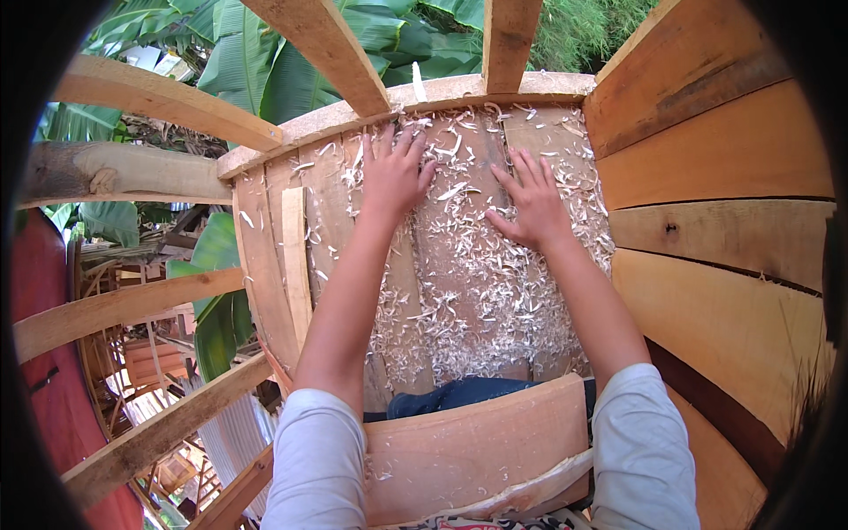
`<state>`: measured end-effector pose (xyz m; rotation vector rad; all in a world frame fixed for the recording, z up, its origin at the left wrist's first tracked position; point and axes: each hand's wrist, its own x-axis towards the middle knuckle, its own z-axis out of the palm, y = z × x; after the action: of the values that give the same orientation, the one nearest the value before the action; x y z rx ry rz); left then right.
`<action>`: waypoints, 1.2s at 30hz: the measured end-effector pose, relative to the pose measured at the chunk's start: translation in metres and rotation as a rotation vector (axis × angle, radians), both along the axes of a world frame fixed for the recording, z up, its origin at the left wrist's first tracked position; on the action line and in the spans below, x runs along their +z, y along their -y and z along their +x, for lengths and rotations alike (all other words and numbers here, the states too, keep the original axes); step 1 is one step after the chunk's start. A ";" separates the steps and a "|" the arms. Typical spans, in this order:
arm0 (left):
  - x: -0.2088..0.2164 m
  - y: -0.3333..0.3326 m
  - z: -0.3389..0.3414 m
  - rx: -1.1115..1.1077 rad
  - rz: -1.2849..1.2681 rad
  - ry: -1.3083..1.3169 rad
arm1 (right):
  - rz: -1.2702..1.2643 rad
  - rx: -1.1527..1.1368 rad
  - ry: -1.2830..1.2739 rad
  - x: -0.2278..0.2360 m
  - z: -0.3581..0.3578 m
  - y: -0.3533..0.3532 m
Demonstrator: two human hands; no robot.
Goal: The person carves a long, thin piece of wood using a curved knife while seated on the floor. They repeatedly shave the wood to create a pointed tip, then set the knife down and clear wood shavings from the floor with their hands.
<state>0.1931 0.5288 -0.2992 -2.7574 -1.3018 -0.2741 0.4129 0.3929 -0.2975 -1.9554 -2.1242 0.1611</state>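
Pale curly wood shavings [495, 300] lie scattered over a plank floor [265, 265]. Palm down near the far edge, my left hand [393, 172] rests among them with its fingers spread. To its right and a little nearer, my right hand [536, 208] also lies flat on the shavings, its thumb held apart. Neither hand holds anything. A wide wooden board [477, 450] lies across my lap, between my forearms, with a rough, bark-like strip along its near edge.
A narrow wooden strip [296, 247] lies on the planks left of my left forearm. A low beam [318, 132] bounds the far edge, with posts [511, 44] rising beyond it. Slanted plank walling [715, 150] closes the right side. Banana leaves [256, 62] hang outside.
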 end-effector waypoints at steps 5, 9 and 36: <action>0.012 0.008 0.001 0.303 0.091 -0.032 | -0.004 -0.006 0.007 -0.001 0.001 0.000; 0.009 0.001 -0.005 0.174 -0.049 0.111 | -0.010 -0.009 0.008 -0.002 0.001 0.000; -0.001 0.010 -0.049 0.021 -0.080 0.113 | 0.096 -0.553 0.014 -0.028 0.014 -0.044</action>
<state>0.1443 0.5193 -0.2998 -2.8303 -1.3971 -0.3902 0.4266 0.4368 -0.3259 -2.3925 -1.4867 -0.0573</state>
